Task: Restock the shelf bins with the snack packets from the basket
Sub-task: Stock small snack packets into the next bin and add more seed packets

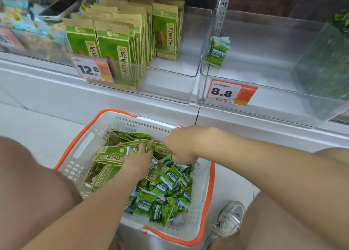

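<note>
Head view, person crouched before a low shelf. The white basket [213, 181] with an orange rim stands on the floor below the shelf edge. It holds flat kraft-and-green sunflower-seed packets [109, 155] at its far left and a loose heap of small green pea packets [166, 208] at its near right.

Both hands are inside the basket. The left hand [138, 160] lies palm down on the seed packets with its fingertips sunk among them; whether they grip cannot be told. The right hand [181, 145] is curled, knuckles up, and appears closed on the top edge of a seed packet just beside the left hand.

Above, the left bin [166, 87], labelled 12.8 [92, 69], carries upright rows of shelved seed packets [113, 42] with free space at its right. The right bin [273, 60], labelled 8.8 [230, 92], holds a single pea packet [217, 50].

Handling, as a judgement: the seed packets are light, flat and fairly stiff, so several can be pinched together at the sealed top edge and stood upright as a block. The pea packets are light, pillowy and glossy, likely slippery; they suit scooping by the handful more than pinching singly.
</note>
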Motion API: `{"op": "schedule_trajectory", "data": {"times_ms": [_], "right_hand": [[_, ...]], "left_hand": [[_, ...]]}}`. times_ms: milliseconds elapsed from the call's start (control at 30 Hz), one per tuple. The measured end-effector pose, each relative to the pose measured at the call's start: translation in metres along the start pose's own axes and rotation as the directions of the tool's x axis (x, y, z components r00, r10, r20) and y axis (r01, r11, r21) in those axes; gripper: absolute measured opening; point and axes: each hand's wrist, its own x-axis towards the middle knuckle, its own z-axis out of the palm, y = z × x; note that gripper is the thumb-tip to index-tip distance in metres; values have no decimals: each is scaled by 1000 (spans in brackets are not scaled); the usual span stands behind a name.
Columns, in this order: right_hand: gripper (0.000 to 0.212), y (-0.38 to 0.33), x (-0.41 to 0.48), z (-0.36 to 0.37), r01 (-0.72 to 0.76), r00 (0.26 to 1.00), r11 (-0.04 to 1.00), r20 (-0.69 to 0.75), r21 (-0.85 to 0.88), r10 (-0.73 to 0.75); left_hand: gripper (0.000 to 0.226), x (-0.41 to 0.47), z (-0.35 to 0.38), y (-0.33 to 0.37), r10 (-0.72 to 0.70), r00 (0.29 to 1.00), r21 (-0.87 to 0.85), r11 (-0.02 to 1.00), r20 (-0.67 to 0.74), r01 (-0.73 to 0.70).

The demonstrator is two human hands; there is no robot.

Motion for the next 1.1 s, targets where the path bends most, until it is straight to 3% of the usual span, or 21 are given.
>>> {"op": "schedule_trajectory", "data": {"times_ms": [267,333,400,500,667,733,833,867,933,1033,1100], "right_hand": [[20,-1,16,0,19,1000,1000,22,-19,-18],[12,2,16,-1,2,1000,1000,21,-2,-2],[11,7,14,-5,-18,1000,1000,14,10,18],[26,16,4,-15,-63,998,998,-15,23,63],[35,40,-13,-22,-208,971,936,-57,285,233],[39,49,-22,-26,-218,959,821,-39,527,279],[45,61,-38,-31,-144,933,521,-60,842,354],[40,65,-43,-32,-104,923,454,-84,885,375],[25,70,-52,-36,-53,907,417,-131,907,401],[17,75,-62,-38,-20,885,406,-173,914,432],[20,77,-67,-41,18,860,456,-246,890,447]], "left_hand": [[43,22,2,-8,16,991,-88,996,-131,-28],[32,25,-7,-11,36,986,-191,979,-163,-67],[23,26,-22,-15,51,984,-410,904,-172,-119],[28,23,-54,-18,120,978,-714,669,-169,-206],[35,-11,-113,-9,210,945,-957,95,-251,-275],[38,-24,-128,-6,216,924,-949,-61,-315,-309],[37,-36,-143,-6,235,891,-917,-198,-388,-347],[38,-38,-147,-8,238,883,-908,-220,-405,-357],[45,-41,-154,-10,244,863,-893,-215,-442,-396],[44,-49,-164,-5,200,844,-866,-167,-498,-471],[44,-57,-175,2,126,832,-840,-131,-540,-526]]}}
